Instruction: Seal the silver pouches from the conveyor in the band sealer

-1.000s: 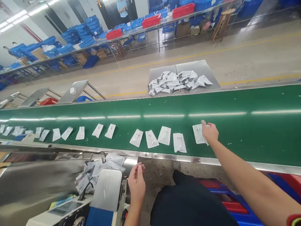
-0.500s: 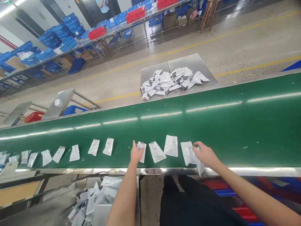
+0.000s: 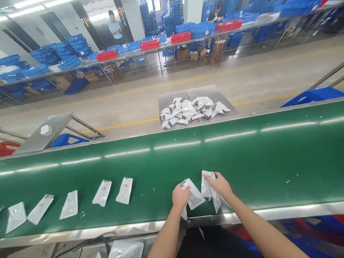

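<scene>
Over the near edge of the green conveyor belt, my left hand is closed on white foil pouches. Its thumb lies across the top one, and another pouch hangs beneath the hand. Close by on the right, my right hand is closed around a bunch of similar white pouches, their lower ends angled toward the metal rim. How many each hand holds is hard to make out. Left of the hands, more pouches lie spaced out in a row, the nearest being a flat pouch.
Beyond the belt, a metal table carries a heap of white pouches. More pouches lie below the belt's near rim. A long bench with red bins and blue crates runs along the back, where two people are.
My left hand has moved right along the belt, gathering pouches that lay between the hands. My right hand still grips its pouches. The view has tilted up, showing more of the room.
</scene>
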`<state>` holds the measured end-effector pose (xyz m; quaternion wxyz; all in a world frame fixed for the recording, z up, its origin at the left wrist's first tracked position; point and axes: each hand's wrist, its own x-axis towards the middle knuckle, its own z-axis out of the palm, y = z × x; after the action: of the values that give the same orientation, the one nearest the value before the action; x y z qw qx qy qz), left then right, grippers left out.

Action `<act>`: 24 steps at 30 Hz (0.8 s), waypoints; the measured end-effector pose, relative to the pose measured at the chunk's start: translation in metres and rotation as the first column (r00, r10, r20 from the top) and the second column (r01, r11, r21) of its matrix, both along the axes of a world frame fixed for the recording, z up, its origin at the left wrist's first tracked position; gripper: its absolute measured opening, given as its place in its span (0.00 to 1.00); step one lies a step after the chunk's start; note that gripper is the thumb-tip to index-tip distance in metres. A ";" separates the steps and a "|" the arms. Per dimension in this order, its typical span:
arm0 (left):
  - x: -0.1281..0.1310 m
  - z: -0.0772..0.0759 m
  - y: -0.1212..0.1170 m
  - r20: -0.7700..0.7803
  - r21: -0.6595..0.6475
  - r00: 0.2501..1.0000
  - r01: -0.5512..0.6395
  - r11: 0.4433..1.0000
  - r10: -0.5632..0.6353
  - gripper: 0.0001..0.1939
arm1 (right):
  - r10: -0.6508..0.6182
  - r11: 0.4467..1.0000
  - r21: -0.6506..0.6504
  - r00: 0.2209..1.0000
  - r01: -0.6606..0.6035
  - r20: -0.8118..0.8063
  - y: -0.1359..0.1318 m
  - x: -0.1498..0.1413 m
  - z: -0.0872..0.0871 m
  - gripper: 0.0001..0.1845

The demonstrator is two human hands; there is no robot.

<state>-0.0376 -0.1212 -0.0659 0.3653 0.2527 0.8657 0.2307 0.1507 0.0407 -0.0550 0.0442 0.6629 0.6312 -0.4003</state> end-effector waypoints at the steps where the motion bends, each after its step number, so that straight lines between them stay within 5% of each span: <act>1: 0.001 -0.002 0.005 0.017 0.012 1.000 0.009 1.000 -0.009 0.16 | 0.005 1.000 -0.002 1.000 -0.005 0.009 0.001 -0.005 -0.001 0.59; 4: -0.003 -0.002 0.013 0.049 0.080 0.998 0.041 0.996 -0.045 0.14 | 0.077 0.997 0.016 0.997 -0.077 0.011 0.002 -0.007 -0.005 0.62; 9: -0.022 0.004 0.030 0.023 0.244 0.993 0.104 0.964 -0.113 0.11 | 0.220 0.974 0.071 0.973 -0.215 -0.065 0.012 0.005 -0.009 0.25; 12: -0.047 0.015 0.072 -0.041 0.381 0.991 0.136 0.914 -0.130 0.13 | 0.273 0.956 0.148 0.951 -0.251 -0.145 0.048 -0.008 0.000 0.24; 15: -0.089 0.032 0.149 -0.148 0.485 0.986 0.137 0.864 -0.073 0.13 | 0.222 0.951 0.269 0.946 -0.155 -0.238 0.125 -0.037 0.016 0.29; 19: -0.166 0.049 0.282 -0.268 0.494 0.963 0.113 0.862 0.027 0.14 | 0.183 0.911 0.403 0.961 -0.087 -0.206 0.269 -0.094 0.034 0.31; 22: -0.218 0.043 0.371 -0.310 0.481 0.945 0.060 0.874 0.106 0.16 | 0.157 0.866 0.494 0.980 -0.078 -0.121 0.365 -0.144 0.029 0.31; 24: -0.241 0.030 0.411 -0.334 0.482 0.932 0.040 0.875 0.141 0.18 | 0.111 0.851 0.524 0.987 -0.032 -0.118 0.407 -0.176 0.015 0.29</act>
<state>-0.2782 0.2899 -0.0355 0.1208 0.3502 0.8393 0.3979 -0.0249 0.4474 -0.0396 -0.1675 0.5955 0.7416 -0.2595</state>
